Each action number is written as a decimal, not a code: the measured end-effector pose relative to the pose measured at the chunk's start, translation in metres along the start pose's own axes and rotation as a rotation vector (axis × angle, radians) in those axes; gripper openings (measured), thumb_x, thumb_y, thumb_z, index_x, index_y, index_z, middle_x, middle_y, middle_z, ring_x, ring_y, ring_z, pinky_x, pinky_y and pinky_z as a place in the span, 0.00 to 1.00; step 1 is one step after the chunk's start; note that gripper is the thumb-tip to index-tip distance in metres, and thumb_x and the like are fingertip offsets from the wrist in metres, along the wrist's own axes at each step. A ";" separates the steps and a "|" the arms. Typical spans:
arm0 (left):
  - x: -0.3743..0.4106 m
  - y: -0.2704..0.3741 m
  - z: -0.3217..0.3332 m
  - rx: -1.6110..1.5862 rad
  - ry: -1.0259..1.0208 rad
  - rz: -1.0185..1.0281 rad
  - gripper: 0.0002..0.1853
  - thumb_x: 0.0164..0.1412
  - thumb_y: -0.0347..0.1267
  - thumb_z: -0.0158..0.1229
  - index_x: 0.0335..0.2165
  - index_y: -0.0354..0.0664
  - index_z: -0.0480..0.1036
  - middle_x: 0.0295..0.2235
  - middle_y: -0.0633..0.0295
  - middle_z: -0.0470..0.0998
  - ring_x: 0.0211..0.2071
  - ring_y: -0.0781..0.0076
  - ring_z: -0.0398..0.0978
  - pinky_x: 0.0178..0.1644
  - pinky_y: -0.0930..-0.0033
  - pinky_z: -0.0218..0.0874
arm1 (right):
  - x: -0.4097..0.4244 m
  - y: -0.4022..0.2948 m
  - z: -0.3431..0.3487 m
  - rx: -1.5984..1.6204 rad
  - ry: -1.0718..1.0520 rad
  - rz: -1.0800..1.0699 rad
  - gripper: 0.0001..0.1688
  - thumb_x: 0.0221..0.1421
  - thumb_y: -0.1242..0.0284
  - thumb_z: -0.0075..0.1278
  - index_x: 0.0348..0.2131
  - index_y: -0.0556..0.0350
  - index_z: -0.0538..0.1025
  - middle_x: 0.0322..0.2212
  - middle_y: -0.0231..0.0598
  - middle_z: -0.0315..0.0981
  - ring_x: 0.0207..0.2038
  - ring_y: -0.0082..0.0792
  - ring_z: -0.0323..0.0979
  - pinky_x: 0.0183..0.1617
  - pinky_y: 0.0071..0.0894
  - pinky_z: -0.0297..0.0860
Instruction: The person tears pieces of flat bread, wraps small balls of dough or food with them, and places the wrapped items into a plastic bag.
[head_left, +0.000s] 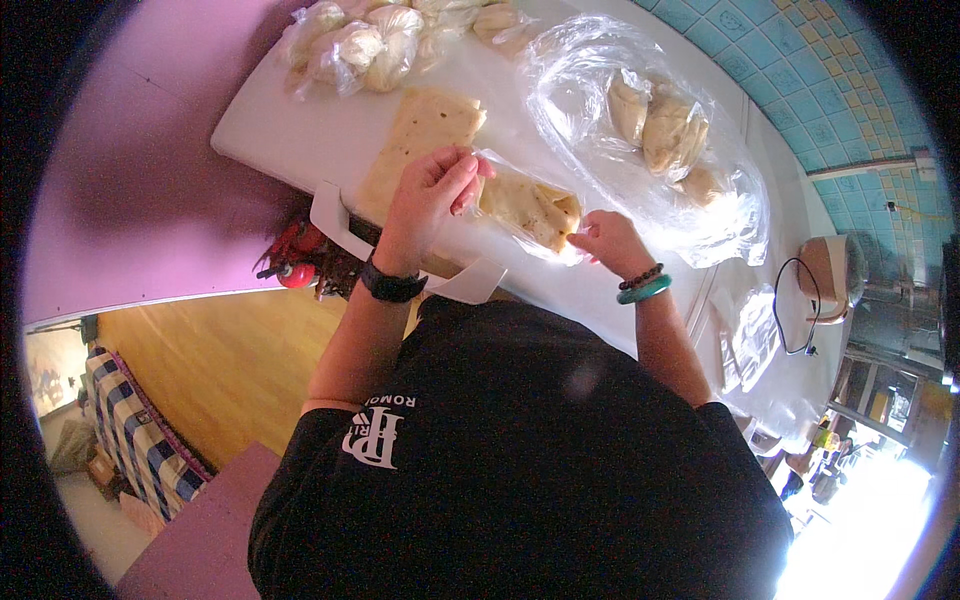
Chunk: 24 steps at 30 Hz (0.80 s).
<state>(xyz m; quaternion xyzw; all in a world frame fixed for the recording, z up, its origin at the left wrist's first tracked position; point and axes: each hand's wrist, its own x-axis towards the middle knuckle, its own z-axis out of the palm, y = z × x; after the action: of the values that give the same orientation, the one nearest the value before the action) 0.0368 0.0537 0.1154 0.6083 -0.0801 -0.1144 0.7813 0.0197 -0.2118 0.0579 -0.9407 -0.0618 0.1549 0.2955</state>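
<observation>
A folded flatbread (529, 210) lies in a thin clear plastic bag between my hands, over the white tabletop. My left hand (436, 187), with a black watch on the wrist, has its fingers closed on the bag's left edge. At the bread's right end, my right hand (611, 240) pinches the bag with thumb and finger; a dark beaded bracelet and a green bangle circle that wrist. More flat, pale bread (412, 135) rests unbagged on the table just beyond and left of my left hand.
Several bagged breads (367, 52) sit at the far left of the table. A large clear bag (555, 97) holding bagged breads (671, 135) lies at the right. Further right are flat plastic bags (750, 337), a black cable (780, 315) and a lidded container (821, 270). A white curved frame (465, 281) lines the near edge.
</observation>
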 end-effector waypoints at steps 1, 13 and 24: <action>0.000 -0.003 0.000 0.000 -0.004 -0.003 0.12 0.60 0.33 0.43 0.27 0.36 0.69 0.14 0.74 0.59 0.16 0.86 0.53 0.20 0.83 0.44 | -0.002 -0.001 0.005 0.091 -0.013 0.053 0.17 0.39 0.67 0.56 0.30 0.60 0.72 0.18 0.41 0.69 0.21 0.34 0.69 0.27 0.31 0.67; 0.001 -0.003 0.006 -0.023 -0.044 -0.042 0.11 0.60 0.33 0.43 0.27 0.38 0.69 0.14 0.75 0.58 0.16 0.87 0.53 0.20 0.83 0.43 | -0.011 -0.004 0.028 0.039 0.195 0.037 0.15 0.37 0.68 0.56 0.21 0.61 0.70 0.17 0.41 0.68 0.21 0.33 0.66 0.27 0.30 0.64; 0.002 0.001 -0.008 -0.059 0.020 -0.032 0.11 0.59 0.32 0.43 0.27 0.36 0.69 0.14 0.74 0.59 0.17 0.87 0.53 0.21 0.84 0.46 | -0.010 0.010 -0.008 0.757 0.421 0.045 0.07 0.49 0.75 0.41 0.22 0.60 0.67 0.17 0.34 0.67 0.22 0.23 0.67 0.26 0.25 0.64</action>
<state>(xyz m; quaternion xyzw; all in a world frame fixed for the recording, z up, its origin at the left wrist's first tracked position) 0.0403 0.0606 0.1142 0.5872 -0.0595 -0.1230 0.7978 0.0128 -0.2262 0.0610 -0.7781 0.0814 -0.0223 0.6224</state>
